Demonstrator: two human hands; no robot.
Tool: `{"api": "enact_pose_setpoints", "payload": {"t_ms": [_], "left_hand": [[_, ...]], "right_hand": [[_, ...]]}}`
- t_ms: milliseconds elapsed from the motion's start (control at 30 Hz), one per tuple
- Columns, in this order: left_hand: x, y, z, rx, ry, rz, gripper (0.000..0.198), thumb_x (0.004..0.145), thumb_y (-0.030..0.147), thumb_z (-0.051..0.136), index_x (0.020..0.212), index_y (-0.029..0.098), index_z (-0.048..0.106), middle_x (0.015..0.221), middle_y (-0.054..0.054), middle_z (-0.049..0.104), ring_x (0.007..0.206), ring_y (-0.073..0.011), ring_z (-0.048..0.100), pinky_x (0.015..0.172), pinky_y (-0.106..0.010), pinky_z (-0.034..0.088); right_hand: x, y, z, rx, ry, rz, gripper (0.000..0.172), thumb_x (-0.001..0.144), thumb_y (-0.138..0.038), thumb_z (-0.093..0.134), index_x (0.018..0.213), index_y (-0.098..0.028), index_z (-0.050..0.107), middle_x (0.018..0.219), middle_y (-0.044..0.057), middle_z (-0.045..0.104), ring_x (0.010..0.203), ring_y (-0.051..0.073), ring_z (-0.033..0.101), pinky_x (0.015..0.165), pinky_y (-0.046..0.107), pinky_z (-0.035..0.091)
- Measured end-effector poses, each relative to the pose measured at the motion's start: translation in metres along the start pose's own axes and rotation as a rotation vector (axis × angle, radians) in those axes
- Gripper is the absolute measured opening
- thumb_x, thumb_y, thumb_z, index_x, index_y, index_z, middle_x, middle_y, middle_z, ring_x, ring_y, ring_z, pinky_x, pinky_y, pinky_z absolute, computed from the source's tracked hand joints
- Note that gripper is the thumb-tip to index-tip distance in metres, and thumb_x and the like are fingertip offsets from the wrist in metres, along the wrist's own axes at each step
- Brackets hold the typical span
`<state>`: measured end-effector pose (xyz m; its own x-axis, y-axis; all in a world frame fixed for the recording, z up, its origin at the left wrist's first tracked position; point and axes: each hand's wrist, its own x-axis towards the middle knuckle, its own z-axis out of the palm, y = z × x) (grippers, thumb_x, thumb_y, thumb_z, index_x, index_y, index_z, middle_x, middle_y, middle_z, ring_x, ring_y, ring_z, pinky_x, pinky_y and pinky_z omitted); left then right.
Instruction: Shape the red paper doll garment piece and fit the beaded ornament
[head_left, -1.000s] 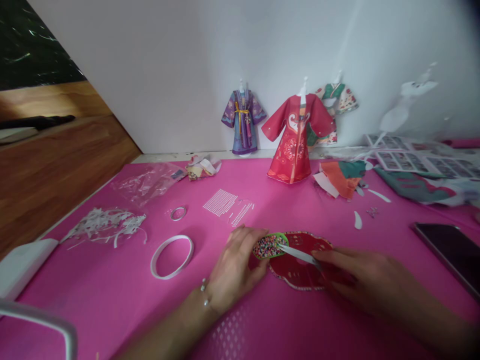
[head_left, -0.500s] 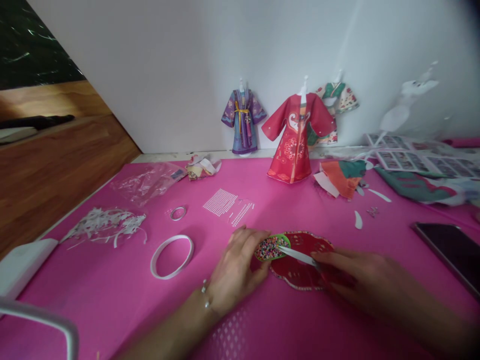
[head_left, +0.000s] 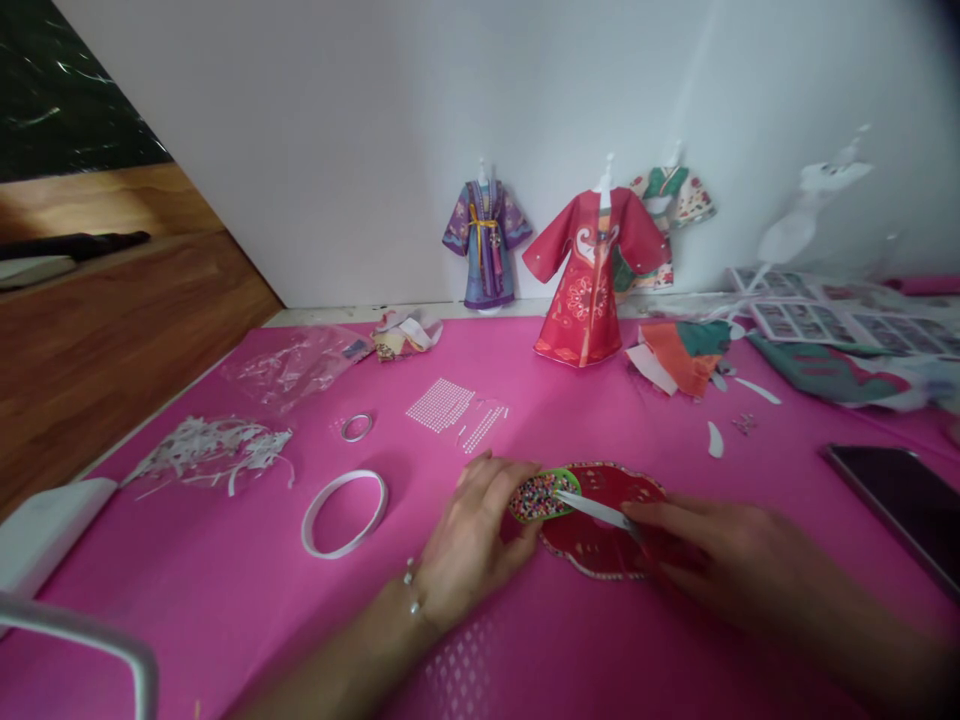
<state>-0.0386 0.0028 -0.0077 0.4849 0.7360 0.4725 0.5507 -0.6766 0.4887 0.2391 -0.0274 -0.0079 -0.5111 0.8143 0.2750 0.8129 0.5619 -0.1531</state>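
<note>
My left hand (head_left: 476, 540) grips the left end of a small green tray (head_left: 574, 482), fingers on its far side and thumb near its front. Multicoloured beads (head_left: 536, 497) fill the tray. In my right hand (head_left: 712, 545) are pale tweezers (head_left: 592, 508), closed around between thumb and fingers, their tips reaching into the beads at the tray's right end. Whether a bead is caught at the tips is too small to tell. Under the tray and tweezers lies a red, scallop-edged piece (head_left: 596, 545) with a beaded-looking border; my right hand covers its right part.
Left on the pink mat (head_left: 247, 600) are a white ring (head_left: 306, 525), a smaller ring roll (head_left: 356, 427) and paper scraps (head_left: 225, 450). Gem stickers (head_left: 441, 405) lie ahead. Dressed mannequins, including a red robe (head_left: 589, 290), stand along the wall. A phone (head_left: 900, 500) lies right.
</note>
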Motion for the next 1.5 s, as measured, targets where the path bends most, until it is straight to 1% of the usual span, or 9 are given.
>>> {"api": "enact_pose_setpoints", "payload": {"t_ms": [200,367,567,700,800,1000,1133,1333,1500], "left_hand": [[-0.0001,-0.0005,0.0011,-0.005,-0.002,0.001,0.047,0.084,0.013,0.063,0.126,0.023,0.044,0.112,-0.007,0.066,0.105,-0.0237,0.064,0.108,-0.055,0.042],[-0.0001,0.0000,0.0010,-0.003,0.005,0.007,0.047,0.084,0.014,0.064,0.126,0.023,0.045,0.112,-0.007,0.066,0.104,-0.0239,0.064,0.107,-0.055,0.043],[-0.0001,0.0005,0.0008,0.004,-0.001,0.006,0.047,0.083,0.013,0.064,0.126,0.022,0.045,0.112,-0.007,0.066,0.105,-0.0235,0.064,0.108,-0.054,0.043],[-0.0003,0.0002,0.0008,0.004,-0.005,0.001,0.048,0.084,0.014,0.064,0.126,0.023,0.044,0.112,-0.008,0.065,0.105,-0.0241,0.064,0.108,-0.056,0.043],[-0.0003,0.0000,0.0009,-0.001,-0.002,-0.007,0.047,0.084,0.014,0.063,0.126,0.024,0.044,0.112,-0.008,0.065,0.105,-0.0242,0.064,0.108,-0.056,0.042],[0.0006,-0.0001,0.0010,-0.007,-0.004,-0.009,0.046,0.084,0.014,0.063,0.125,0.023,0.045,0.112,-0.007,0.065,0.105,-0.0243,0.064,0.108,-0.055,0.042],[-0.0001,0.0000,0.0005,0.001,-0.005,-0.005,0.046,0.084,0.013,0.064,0.125,0.023,0.045,0.112,-0.008,0.065,0.105,-0.0240,0.064,0.108,-0.055,0.043],[-0.0007,-0.0003,0.0008,0.002,-0.003,-0.008,0.048,0.084,0.014,0.064,0.126,0.023,0.045,0.112,-0.007,0.065,0.105,-0.0244,0.064,0.108,-0.055,0.042],[-0.0004,-0.0014,0.0010,0.003,0.002,0.005,0.047,0.084,0.014,0.063,0.126,0.023,0.044,0.113,-0.008,0.065,0.105,-0.0241,0.064,0.108,-0.056,0.042]], "right_hand": [[0.0016,-0.0002,-0.0024,0.001,0.008,-0.018,0.038,0.084,-0.019,0.048,0.115,-0.029,0.068,0.096,0.003,0.078,0.067,0.019,0.073,0.054,0.026,0.056],[0.0013,0.0003,-0.0023,0.000,0.010,-0.027,0.038,0.083,-0.019,0.050,0.115,-0.028,0.069,0.097,0.004,0.078,0.065,0.020,0.073,0.051,0.026,0.055],[0.0012,-0.0002,-0.0015,-0.011,0.002,-0.021,0.038,0.083,-0.020,0.049,0.115,-0.028,0.068,0.097,0.004,0.078,0.068,0.019,0.073,0.053,0.025,0.055],[0.0017,-0.0013,-0.0020,0.000,0.025,-0.022,0.037,0.083,-0.018,0.048,0.112,-0.028,0.069,0.093,0.005,0.078,0.064,0.020,0.073,0.052,0.026,0.056],[0.0017,-0.0014,-0.0025,-0.004,0.031,-0.019,0.036,0.084,-0.019,0.049,0.112,-0.027,0.070,0.096,0.006,0.078,0.066,0.021,0.073,0.052,0.028,0.056],[0.0023,-0.0001,-0.0028,-0.024,0.046,-0.048,0.037,0.083,-0.019,0.048,0.111,-0.027,0.070,0.092,0.005,0.078,0.063,0.020,0.073,0.050,0.027,0.056],[0.0023,0.0002,-0.0025,-0.015,0.034,-0.058,0.037,0.084,-0.020,0.047,0.111,-0.027,0.070,0.093,0.005,0.078,0.065,0.021,0.074,0.048,0.027,0.057],[0.0013,0.0008,-0.0030,-0.011,0.020,-0.065,0.038,0.084,-0.019,0.046,0.113,-0.023,0.069,0.097,0.008,0.077,0.068,0.024,0.074,0.052,0.032,0.060],[0.0029,-0.0004,-0.0057,-0.015,0.010,-0.058,0.039,0.083,-0.017,0.045,0.111,-0.024,0.070,0.098,0.007,0.077,0.068,0.023,0.075,0.053,0.030,0.060]]}}
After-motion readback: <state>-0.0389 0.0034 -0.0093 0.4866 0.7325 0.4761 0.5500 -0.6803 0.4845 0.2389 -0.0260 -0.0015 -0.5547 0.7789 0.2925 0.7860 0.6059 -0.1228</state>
